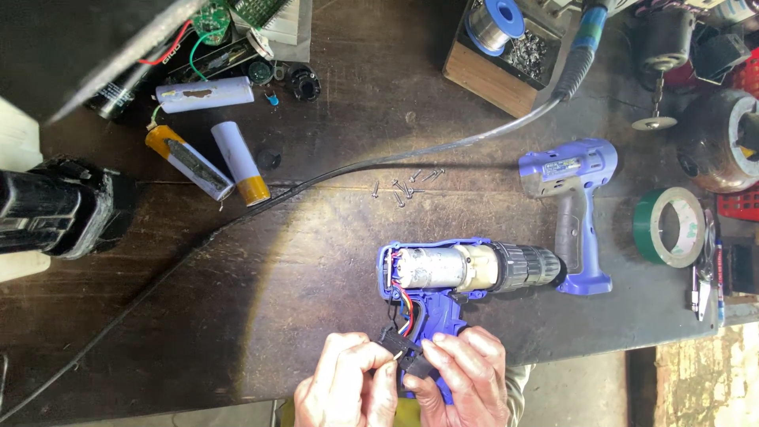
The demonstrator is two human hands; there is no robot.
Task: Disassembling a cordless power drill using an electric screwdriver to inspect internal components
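Pinching a black switch point(405, 352) — left hand point(345, 385), right hand point(468, 379) — opened blue drill point(462, 273), motor bared

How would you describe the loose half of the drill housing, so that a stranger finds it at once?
On the dark wooden workbench, look right of the opened drill that lies above the two hands. The blue-violet housing half lies there alone, left of the green tape roll. Unlike the opened drill, it shows no motor or wires.
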